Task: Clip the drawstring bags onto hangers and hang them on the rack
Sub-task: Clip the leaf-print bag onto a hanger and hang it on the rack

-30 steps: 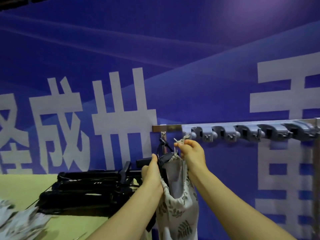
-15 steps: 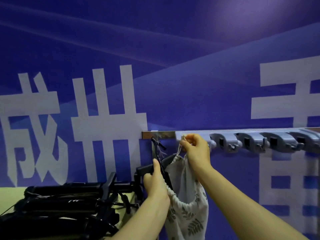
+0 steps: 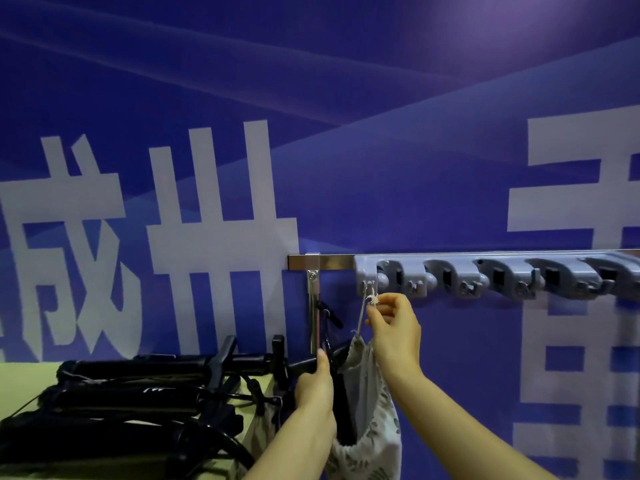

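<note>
Both hands on drawstring bag (image 3: pixel 374 403); right hand (image 3: pixel 393 325) pinches cord below rack (image 3: pixel 450 271).

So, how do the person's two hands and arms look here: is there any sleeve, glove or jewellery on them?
Both forearms are bare up to the picture's lower edge: no sleeve shows. The left hand and the right hand wear no glove. No ring, watch or bracelet can be seen on either wrist or on the visible fingers. No markings show on the arms.
</note>
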`<control>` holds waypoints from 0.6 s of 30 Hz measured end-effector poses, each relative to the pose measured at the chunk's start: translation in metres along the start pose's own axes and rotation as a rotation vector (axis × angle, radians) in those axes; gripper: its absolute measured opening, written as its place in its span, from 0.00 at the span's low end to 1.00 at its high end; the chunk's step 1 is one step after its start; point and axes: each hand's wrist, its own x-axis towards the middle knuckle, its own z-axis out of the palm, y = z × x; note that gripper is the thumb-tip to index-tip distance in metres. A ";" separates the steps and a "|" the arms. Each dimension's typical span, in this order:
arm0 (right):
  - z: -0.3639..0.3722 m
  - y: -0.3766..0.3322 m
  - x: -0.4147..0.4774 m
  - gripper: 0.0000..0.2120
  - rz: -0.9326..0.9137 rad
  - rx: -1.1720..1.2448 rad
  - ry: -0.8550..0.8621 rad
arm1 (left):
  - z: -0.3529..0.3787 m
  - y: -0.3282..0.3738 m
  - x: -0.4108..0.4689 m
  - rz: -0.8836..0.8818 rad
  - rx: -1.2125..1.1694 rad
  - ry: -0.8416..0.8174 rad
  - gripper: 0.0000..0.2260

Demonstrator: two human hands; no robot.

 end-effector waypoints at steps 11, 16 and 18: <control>0.026 -0.037 -0.046 0.04 -0.264 -0.202 -0.085 | -0.044 0.052 -0.038 0.040 -0.006 -0.183 0.24; 0.050 -0.070 -0.085 0.08 -0.241 -0.168 -0.246 | -0.100 0.060 -0.051 0.084 -0.007 -0.085 0.25; 0.060 -0.079 -0.102 0.10 -0.240 -0.157 -0.307 | -0.126 0.060 -0.058 0.082 -0.025 -0.066 0.23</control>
